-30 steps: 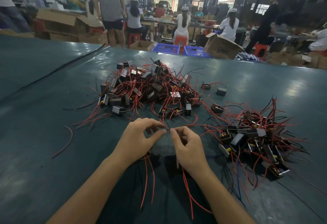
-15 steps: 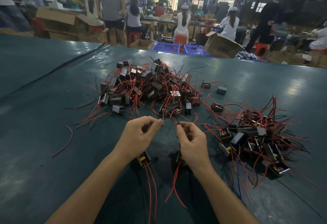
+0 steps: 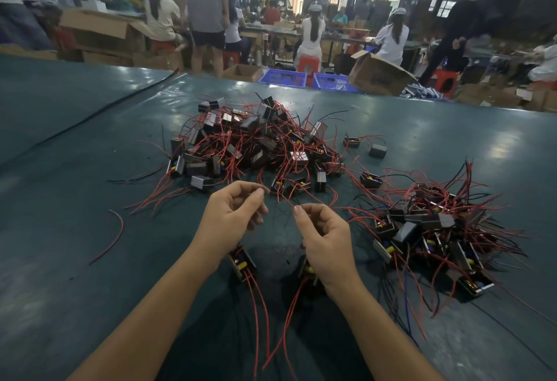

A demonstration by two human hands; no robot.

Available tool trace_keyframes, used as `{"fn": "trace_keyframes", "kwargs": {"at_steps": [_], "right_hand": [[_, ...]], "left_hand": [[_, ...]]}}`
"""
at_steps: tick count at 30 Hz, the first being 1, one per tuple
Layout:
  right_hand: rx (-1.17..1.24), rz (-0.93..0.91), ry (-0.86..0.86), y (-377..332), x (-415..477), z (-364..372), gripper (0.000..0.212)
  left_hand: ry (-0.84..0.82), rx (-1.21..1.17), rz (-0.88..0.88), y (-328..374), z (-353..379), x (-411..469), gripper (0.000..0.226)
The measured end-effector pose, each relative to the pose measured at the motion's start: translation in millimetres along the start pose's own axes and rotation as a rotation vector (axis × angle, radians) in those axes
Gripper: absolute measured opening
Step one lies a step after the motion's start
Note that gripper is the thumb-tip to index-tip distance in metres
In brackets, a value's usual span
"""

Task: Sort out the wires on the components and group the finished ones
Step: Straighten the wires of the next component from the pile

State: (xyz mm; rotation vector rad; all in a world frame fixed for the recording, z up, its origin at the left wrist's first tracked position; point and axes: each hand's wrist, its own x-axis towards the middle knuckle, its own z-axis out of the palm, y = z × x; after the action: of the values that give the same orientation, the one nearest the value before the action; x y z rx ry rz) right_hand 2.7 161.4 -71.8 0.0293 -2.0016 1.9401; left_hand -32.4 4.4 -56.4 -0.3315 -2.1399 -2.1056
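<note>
Hands have drawn apart: the right hand (image 3: 325,239) grip pinches a red wire (image 3: 287,202); the left hand (image 3: 235,218) grip is pinched, contents indiscernible. A component (image 3: 242,263) sits below the left hand. Judged roughly half done: far pile (image 3: 250,142) tangled, right pile (image 3: 434,230) grouped. Green surface (image 3: 60,169); crowded workshop (image 3: 301,19) beyond.

Bare forearms (image 3: 168,305) run to a bare left grip (image 3: 232,218) and right grip (image 3: 327,239), thumbnails short and plain.

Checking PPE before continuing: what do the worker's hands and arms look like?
Both the left hand and right hand are bare: no gloves, rings or watch visible. The left forearm and right forearm are equally bare, no sleeves in frame.
</note>
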Motion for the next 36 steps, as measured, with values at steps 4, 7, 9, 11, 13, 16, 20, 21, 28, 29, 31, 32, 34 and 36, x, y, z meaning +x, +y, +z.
{"fn": "trace_keyframes", "kwargs": {"at_steps": [4, 7, 9, 11, 13, 16, 20, 21, 28, 29, 31, 32, 34, 36], "right_hand": [[0.001, -0.001, 0.014, 0, 0, -1, 0.007], [0.003, -0.042, 0.025, -2, -1, -1, 0.008], [0.0, -0.068, 0.031, -4, -1, 0, 0.012], [0.004, -0.08, 0.029, -4, -2, 1, 0.012], [0.011, -0.077, 0.025, -5, -3, 2, 0.011], [0.029, -0.063, 0.023, -5, -3, 3, 0.011], [0.072, -0.011, 0.044, -5, -3, 3, 0.008], [0.079, 0.001, 0.054, -5, -2, 3, 0.008], [0.057, 0.036, 0.093, -2, -1, 1, 0.01], [0.055, 0.042, 0.097, -2, -1, 1, 0.011], [0.067, 0.057, 0.093, -1, 0, 1, 0.011], [0.076, 0.064, 0.087, -1, 0, 1, 0.012], [0.085, 0.07, 0.077, -1, 0, 1, 0.012], [0.084, 0.07, 0.07, 0, 1, 2, 0.013]], "left_hand": [[-0.005, -0.035, -0.017, 0, -1, -1, 0.008], [-0.034, -0.033, -0.016, 0, 2, -1, 0.005], [-0.05, -0.017, -0.012, 1, 2, -2, 0.006], [-0.061, -0.006, -0.014, 2, 2, -3, 0.008], [-0.071, 0.0, -0.024, 4, 2, -4, 0.01], [-0.091, -0.009, -0.065, 6, 2, -4, 0.016], [-0.108, -0.055, -0.132, 6, 2, -4, 0.023], [-0.105, -0.058, -0.14, 5, 2, -4, 0.023], [-0.015, -0.04, -0.121, 3, 2, -4, 0.031], [0.006, 0.028, -0.097, 2, 2, -4, 0.04], [0.045, 0.171, -0.067, -2, 2, -3, 0.039], [0.066, 0.225, -0.077, -5, 2, -3, 0.032], [0.092, 0.305, -0.116, -9, 1, -2, 0.017], [0.082, 0.351, -0.161, -12, -1, -2, 0.01]]}}
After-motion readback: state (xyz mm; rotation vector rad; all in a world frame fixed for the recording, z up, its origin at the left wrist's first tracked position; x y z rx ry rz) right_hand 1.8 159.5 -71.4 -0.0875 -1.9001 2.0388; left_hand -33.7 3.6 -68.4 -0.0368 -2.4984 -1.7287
